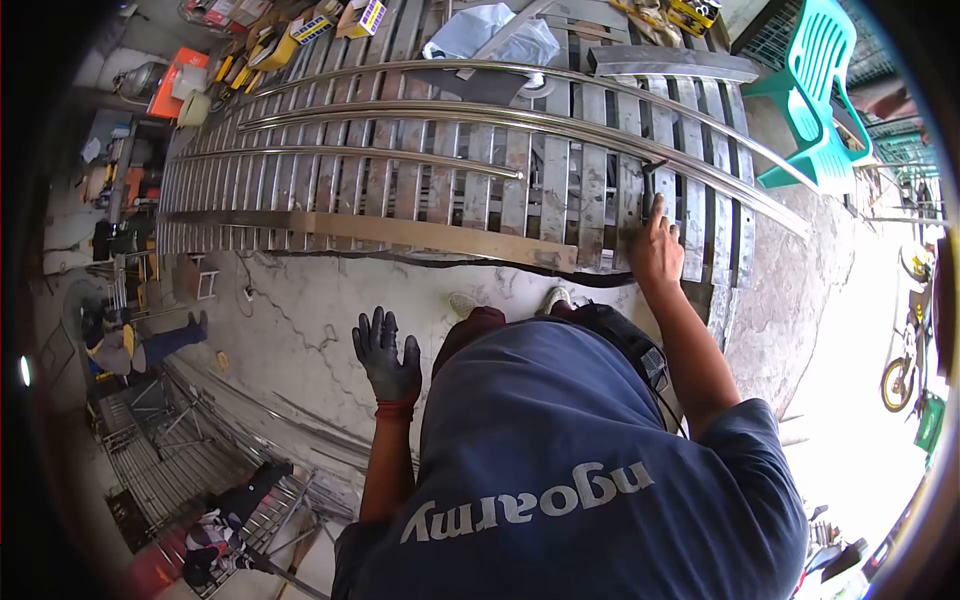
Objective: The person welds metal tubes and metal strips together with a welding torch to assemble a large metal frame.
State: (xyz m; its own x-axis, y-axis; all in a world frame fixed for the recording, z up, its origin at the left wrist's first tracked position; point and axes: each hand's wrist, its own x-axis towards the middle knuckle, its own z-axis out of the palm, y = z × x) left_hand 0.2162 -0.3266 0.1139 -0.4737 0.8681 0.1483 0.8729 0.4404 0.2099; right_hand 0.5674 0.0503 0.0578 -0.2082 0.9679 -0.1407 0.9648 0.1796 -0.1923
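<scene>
Over slatted table (592, 200), right hand (657, 256) touches dark tool (649, 186).

Across the frame's upper half, a slatted worktop (593, 190) is carrying long shiny tubes (450, 113), a flat bar (430, 236) and, at top centre, a plastic bag (530, 45).

Your shirt (570, 410) carries the pale letters "ngoarmy" (530, 505), upside down in your view; the yellow boxes' (272, 52) labels (312, 29) are unreadable
</scene>
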